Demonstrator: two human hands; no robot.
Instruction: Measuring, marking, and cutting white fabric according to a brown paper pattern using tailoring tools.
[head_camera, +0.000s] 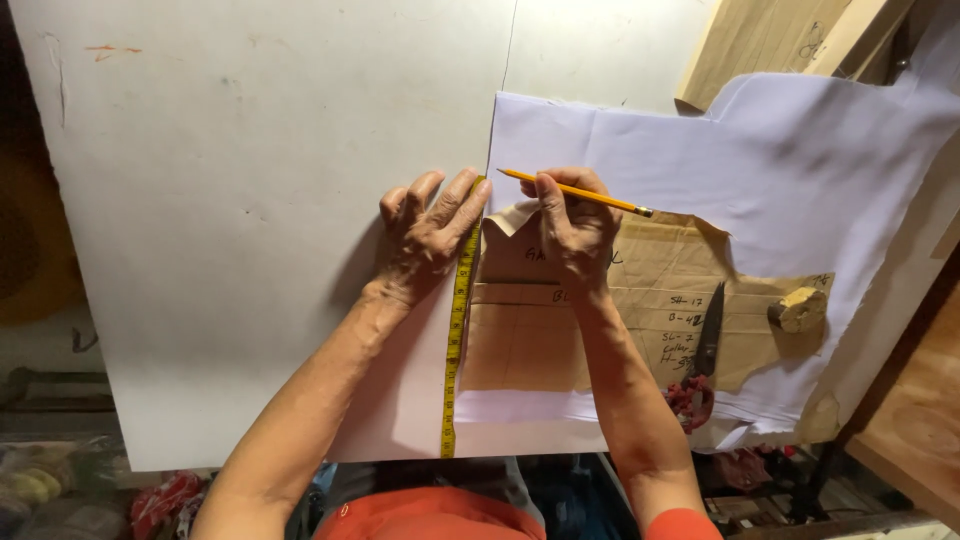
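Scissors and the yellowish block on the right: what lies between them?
In the head view, only brown paper pattern with handwritten marks spans the stretch between the scissors and the yellowish block; nothing else sits there.

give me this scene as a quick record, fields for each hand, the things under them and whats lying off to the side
left hand: left hand flat, pinning the yellow tape measure
right hand: right hand holds a yellow pencil
under hands: brown paper pattern on white fabric
surface: white table
off to the side: scissors, a pale block on the pattern
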